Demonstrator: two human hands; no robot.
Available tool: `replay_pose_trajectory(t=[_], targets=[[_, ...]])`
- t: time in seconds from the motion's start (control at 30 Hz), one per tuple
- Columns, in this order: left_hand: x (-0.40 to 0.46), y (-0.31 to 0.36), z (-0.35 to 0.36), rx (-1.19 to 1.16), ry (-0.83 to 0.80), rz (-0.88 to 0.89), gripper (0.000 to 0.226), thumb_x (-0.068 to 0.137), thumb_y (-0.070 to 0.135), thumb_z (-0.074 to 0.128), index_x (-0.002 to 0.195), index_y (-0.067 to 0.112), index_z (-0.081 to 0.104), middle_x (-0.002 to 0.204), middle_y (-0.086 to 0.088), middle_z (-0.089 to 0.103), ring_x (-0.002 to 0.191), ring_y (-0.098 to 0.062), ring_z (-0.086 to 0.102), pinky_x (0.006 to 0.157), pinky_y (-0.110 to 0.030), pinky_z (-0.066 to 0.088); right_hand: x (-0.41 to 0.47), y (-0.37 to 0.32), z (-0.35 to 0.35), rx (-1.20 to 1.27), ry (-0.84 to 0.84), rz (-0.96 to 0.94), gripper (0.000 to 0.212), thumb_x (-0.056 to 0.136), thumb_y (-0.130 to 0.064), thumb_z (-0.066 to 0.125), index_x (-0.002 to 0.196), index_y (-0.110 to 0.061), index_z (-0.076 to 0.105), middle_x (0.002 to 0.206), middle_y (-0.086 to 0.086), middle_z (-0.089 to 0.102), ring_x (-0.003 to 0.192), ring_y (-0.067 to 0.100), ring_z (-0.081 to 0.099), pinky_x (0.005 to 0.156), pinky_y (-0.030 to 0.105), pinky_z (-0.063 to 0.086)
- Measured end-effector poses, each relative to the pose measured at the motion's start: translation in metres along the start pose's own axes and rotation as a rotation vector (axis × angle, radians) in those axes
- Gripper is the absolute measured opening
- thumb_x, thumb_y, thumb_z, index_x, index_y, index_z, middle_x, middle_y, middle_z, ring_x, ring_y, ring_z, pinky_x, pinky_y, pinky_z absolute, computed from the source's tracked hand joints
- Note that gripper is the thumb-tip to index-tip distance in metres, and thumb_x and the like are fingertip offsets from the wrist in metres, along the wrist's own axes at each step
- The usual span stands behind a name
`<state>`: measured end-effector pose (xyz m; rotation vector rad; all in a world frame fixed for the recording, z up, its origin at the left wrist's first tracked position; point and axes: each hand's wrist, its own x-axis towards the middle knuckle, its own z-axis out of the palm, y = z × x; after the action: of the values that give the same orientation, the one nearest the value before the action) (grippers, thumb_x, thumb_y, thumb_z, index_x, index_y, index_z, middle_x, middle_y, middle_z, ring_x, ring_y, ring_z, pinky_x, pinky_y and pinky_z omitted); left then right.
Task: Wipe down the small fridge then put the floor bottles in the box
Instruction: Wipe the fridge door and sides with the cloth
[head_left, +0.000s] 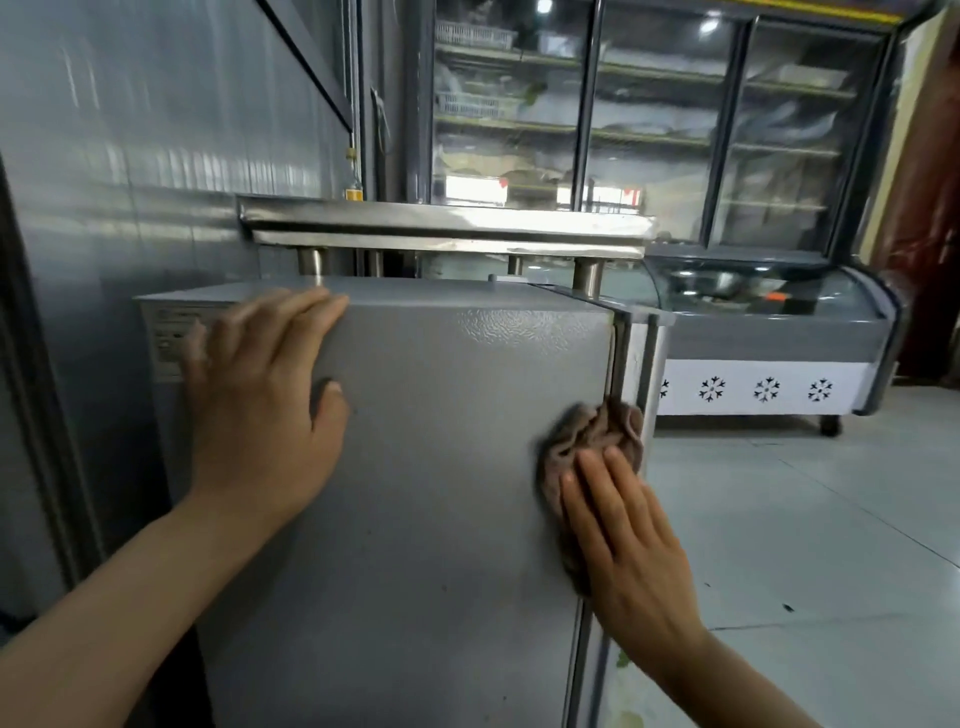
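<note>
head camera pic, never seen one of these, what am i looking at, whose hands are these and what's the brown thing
There is no machine here. A person wears a wide-angle camera on the head, so this single picture looks forward and down along their own arms.

The grey box in front is the small fridge, seen from its side. The left hand lies flat against the upper part of that side, fingers straight and reaching the top edge, apparently to steady it. The right hand presses a crumpled brown cloth against the fridge near its front corner with straight fingers: this is the wiping.

Behind stand a steel shelf, a tall glass-door cooler and a low display freezer with snowflake marks. No floor bottles or box are in view.
</note>
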<state>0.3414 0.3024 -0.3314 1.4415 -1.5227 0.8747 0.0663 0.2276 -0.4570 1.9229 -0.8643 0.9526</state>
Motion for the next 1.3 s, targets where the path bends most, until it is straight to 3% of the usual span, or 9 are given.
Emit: replay_pose_trajectory(t=[0.17,0.33,0.47,0.6,0.8,0.87,1.03,1.13,1.3], targets=[[0.002,-0.024,-0.012,0.026,0.020,0.074,0.061,0.071,0.018,0.053,0.131,0.008,0.048,0.133,-0.014,0.050,0.121,-0.031,0.040,0.100,-0.055,0.026,0.099,0.005,-0.020,0.092,0.218,0.184,0.051,0.091,-0.010,0.038,0.141,0.001,0.039,0.150,0.021,0.027,0.141,0.040,0.021,0.114,0.052,0.021],[-0.003,-0.059,-0.016,0.030,0.024,-0.057,0.061,0.072,0.025,0.047,0.130,0.006,0.047,0.136,-0.018,0.046,0.126,-0.040,0.040,0.102,-0.058,0.030,0.124,-0.028,-0.006,0.228,0.277,0.174,0.054,0.090,-0.011,0.038,0.144,-0.004,0.034,0.154,0.011,0.024,0.144,0.035,0.013,0.118,0.045,0.009],[-0.004,-0.058,-0.014,0.027,0.023,-0.060,0.059,0.071,0.019,0.052,0.129,0.005,0.049,0.132,-0.018,0.049,0.124,-0.040,0.041,0.104,-0.053,0.031,0.062,-0.054,0.011,0.167,0.006,-0.161,0.062,0.087,-0.018,0.042,0.147,-0.011,0.027,0.157,0.002,0.015,0.147,0.029,0.007,0.119,0.041,0.002],[-0.006,-0.057,-0.017,0.009,0.019,-0.058,0.060,0.071,0.016,0.054,0.129,0.005,0.050,0.133,-0.017,0.050,0.124,-0.039,0.042,0.104,-0.054,0.031,0.044,-0.059,0.008,0.119,-0.112,-0.458,0.053,0.090,-0.019,0.042,0.143,-0.016,0.042,0.154,-0.003,0.026,0.136,0.024,0.035,0.118,0.035,0.009],[-0.009,-0.076,-0.026,0.016,0.030,-0.087,0.061,0.073,0.017,0.053,0.133,0.010,0.047,0.139,-0.012,0.044,0.129,-0.033,0.036,0.105,-0.050,0.029,0.154,-0.077,-0.004,0.209,0.178,-0.068,0.070,0.081,-0.019,0.059,0.145,-0.016,0.034,0.154,0.001,0.025,0.145,0.028,0.017,0.119,0.042,0.008],[-0.016,-0.084,-0.027,-0.022,0.017,-0.120,0.064,0.078,0.012,0.056,0.140,0.012,0.039,0.143,-0.012,0.041,0.131,-0.032,0.035,0.108,-0.049,0.028,0.157,-0.092,0.002,0.244,0.209,-0.068,0.067,0.081,-0.018,0.057,0.144,-0.013,0.036,0.153,0.004,0.027,0.145,0.030,0.016,0.119,0.043,0.006],[-0.030,-0.088,-0.026,-0.167,-0.064,-0.122,0.081,0.077,-0.001,0.064,0.147,0.014,0.026,0.150,-0.007,0.032,0.137,-0.022,0.031,0.112,-0.039,0.026,0.085,-0.124,0.026,0.160,-0.054,-0.538,0.054,0.091,-0.020,0.038,0.144,-0.013,0.036,0.155,0.001,0.026,0.143,0.025,0.022,0.118,0.037,0.008],[-0.038,-0.088,-0.030,-0.266,-0.091,-0.160,0.081,0.078,0.000,0.066,0.146,0.020,0.026,0.148,-0.001,0.035,0.127,-0.010,0.039,0.107,-0.029,0.032,0.082,-0.117,0.022,0.117,-0.111,-0.658,0.054,0.090,-0.021,0.036,0.144,-0.015,0.039,0.155,-0.002,0.027,0.136,0.023,0.033,0.114,0.036,0.015],[-0.048,-0.092,-0.035,-0.410,-0.095,-0.246,0.083,0.079,0.001,0.067,0.144,0.030,0.025,0.134,0.020,0.040,0.109,-0.001,0.051,0.089,-0.013,0.036,0.176,-0.114,0.001,0.191,0.133,-0.254,0.061,0.085,-0.023,0.048,0.145,-0.016,0.039,0.154,0.002,0.029,0.141,0.029,0.025,0.116,0.042,0.013]])
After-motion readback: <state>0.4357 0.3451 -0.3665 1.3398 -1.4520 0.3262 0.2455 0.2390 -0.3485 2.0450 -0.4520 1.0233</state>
